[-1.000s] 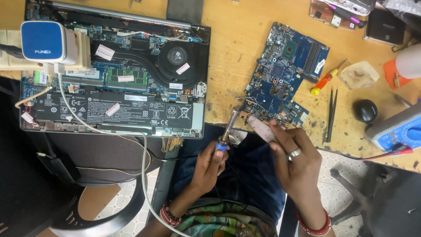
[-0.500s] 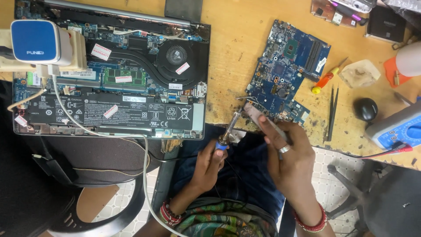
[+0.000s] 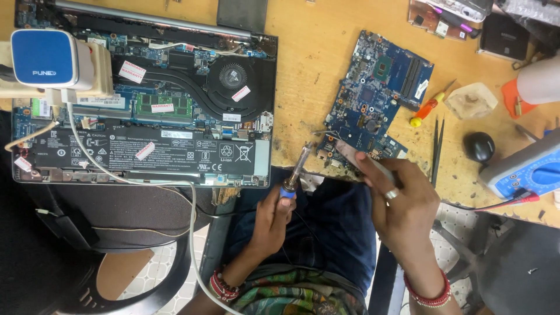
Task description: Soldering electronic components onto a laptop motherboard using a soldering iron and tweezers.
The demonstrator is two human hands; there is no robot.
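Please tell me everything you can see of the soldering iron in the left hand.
The soldering iron is slim, with a blue grip and a metal shaft that looks grey. The left hand holds it by the grip. It tilts up and right, with its tip near the lower left corner of the blue circuit board, above the table edge. Whether it touches anything there is unclear.

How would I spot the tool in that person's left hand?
Start at the opened laptop on the wooden table. Just off its lower right corner, the left hand holds a soldering iron. It alone has a blue grip and a metal shaft pointing up toward the blue circuit board.
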